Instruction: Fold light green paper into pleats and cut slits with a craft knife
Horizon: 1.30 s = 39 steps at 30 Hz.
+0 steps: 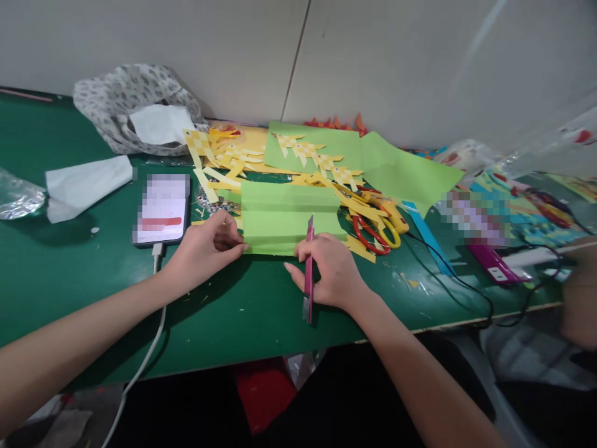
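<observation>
A folded light-green paper sheet lies on the green table. My left hand pinches the sheet's near-left corner with closed fingers. My right hand is wrapped around a pink utility knife, whose tip rests on the sheet's near edge. The knife's handle points back toward me.
A phone on a white cable lies left of the sheet. Red and yellow scissors, yellow woven paper strips and more green sheets lie behind. A patterned cloth bag, tissues and a purple power strip sit around. Another person's arm shows at far right.
</observation>
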Available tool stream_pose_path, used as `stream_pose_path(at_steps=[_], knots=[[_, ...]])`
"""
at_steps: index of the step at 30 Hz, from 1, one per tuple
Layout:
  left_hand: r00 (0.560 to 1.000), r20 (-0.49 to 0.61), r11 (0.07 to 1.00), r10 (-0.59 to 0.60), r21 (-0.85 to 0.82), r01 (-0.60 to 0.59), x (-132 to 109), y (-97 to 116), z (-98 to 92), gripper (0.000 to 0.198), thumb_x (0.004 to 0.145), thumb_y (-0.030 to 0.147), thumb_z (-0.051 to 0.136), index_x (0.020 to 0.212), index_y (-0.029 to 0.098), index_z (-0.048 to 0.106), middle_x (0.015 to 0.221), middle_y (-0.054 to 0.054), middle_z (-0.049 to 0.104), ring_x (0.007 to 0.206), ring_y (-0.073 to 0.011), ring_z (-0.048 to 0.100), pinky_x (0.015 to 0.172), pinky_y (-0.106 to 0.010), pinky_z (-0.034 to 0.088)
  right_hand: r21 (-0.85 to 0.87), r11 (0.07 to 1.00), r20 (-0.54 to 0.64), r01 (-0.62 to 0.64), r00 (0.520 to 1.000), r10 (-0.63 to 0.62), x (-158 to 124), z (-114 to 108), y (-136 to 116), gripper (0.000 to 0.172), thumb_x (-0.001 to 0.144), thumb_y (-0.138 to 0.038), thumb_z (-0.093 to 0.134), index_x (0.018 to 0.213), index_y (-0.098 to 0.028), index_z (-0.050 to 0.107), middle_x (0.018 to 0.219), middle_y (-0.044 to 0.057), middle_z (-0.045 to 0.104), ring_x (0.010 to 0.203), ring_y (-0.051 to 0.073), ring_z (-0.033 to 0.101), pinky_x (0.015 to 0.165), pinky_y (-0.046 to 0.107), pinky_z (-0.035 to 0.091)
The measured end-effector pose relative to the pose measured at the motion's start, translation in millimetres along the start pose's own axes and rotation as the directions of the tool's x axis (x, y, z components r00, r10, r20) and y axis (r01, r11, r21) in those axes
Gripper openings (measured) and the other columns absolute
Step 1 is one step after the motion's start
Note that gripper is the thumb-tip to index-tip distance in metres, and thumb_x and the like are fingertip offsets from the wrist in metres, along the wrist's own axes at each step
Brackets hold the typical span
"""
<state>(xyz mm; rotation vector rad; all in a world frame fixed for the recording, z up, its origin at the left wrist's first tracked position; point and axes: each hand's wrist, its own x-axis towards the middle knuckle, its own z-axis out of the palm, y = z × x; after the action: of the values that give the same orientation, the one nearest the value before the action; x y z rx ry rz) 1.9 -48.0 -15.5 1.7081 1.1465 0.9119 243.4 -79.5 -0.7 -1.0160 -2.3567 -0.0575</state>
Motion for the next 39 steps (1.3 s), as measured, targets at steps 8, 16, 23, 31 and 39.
stream_pose_path(at_steps=[8, 16, 23, 31, 39], knots=[[0.995, 0.098, 0.974, 0.031, 0.219, -0.052, 2, 1, -3.0, 0.028, 0.072, 0.028, 0.070, 0.076, 0.020, 0.043, 0.063, 0.007, 0.055, 0.054, -0.0089, 0.056, 0.050, -0.019, 0.043, -0.047, 0.999, 0.069, 0.018, 0.998, -0.015, 0, 0, -5, 0.026, 0.086, -0.038, 0.055, 0.069, -0.018, 0.052, 0.054, -0.001, 0.052, 0.051, 0.012, 0.047, 0.052, 0.025, 0.032], [0.983, 0.143, 0.910, 0.112, 0.383, -0.159, 4, 1, -4.6, 0.026, 0.074, 0.028, 0.068, 0.070, 0.019, 0.044, 0.061, 0.007, 0.051, 0.052, -0.0077, 0.046, 0.050, -0.019, 0.034, 0.692, 0.644, 0.113, -0.326, 0.930, 0.349, -2, -5, -4, 0.058, 0.088, -0.068, 0.029, 0.095, -0.021, 0.063, 0.071, 0.003, 0.065, 0.060, 0.014, 0.061, 0.055, 0.027, 0.045], [0.980, 0.145, 0.907, 0.136, 0.379, -0.182, -5, 5, 5.8, 0.024, 0.075, 0.023, 0.067, 0.071, 0.020, 0.043, 0.058, 0.008, 0.049, 0.050, -0.0080, 0.044, 0.048, -0.019, 0.029, 0.875, 0.232, 0.225, -0.425, 0.781, 0.583, 10, 2, -17, 0.056, 0.087, -0.061, 0.042, 0.065, -0.019, 0.073, 0.053, 0.002, 0.059, 0.049, 0.012, 0.053, 0.045, 0.025, 0.041], [0.971, 0.203, 0.898, 0.130, 0.391, -0.201, -3, 2, 3.0, 0.023, 0.075, 0.026, 0.066, 0.072, 0.020, 0.044, 0.061, 0.007, 0.052, 0.052, -0.0083, 0.045, 0.050, -0.019, 0.031, 0.857, 0.001, 0.397, -0.516, 0.661, 0.637, 14, 26, -23, 0.047, 0.081, -0.056, 0.055, 0.060, -0.016, 0.071, 0.047, 0.001, 0.058, 0.042, 0.009, 0.052, 0.046, 0.023, 0.044], [0.931, 0.354, 0.945, 0.086, 0.267, -0.189, 7, 7, -11.2, 0.022, 0.072, 0.021, 0.062, 0.070, 0.021, 0.040, 0.064, 0.007, 0.060, 0.051, -0.0077, 0.050, 0.049, -0.018, 0.034, 0.847, 0.029, 0.419, -0.531, 0.699, 0.579, 11, 20, -26, 0.020, 0.073, -0.037, 0.068, 0.073, -0.017, 0.067, 0.059, -0.001, 0.065, 0.050, 0.011, 0.060, 0.053, 0.026, 0.050]])
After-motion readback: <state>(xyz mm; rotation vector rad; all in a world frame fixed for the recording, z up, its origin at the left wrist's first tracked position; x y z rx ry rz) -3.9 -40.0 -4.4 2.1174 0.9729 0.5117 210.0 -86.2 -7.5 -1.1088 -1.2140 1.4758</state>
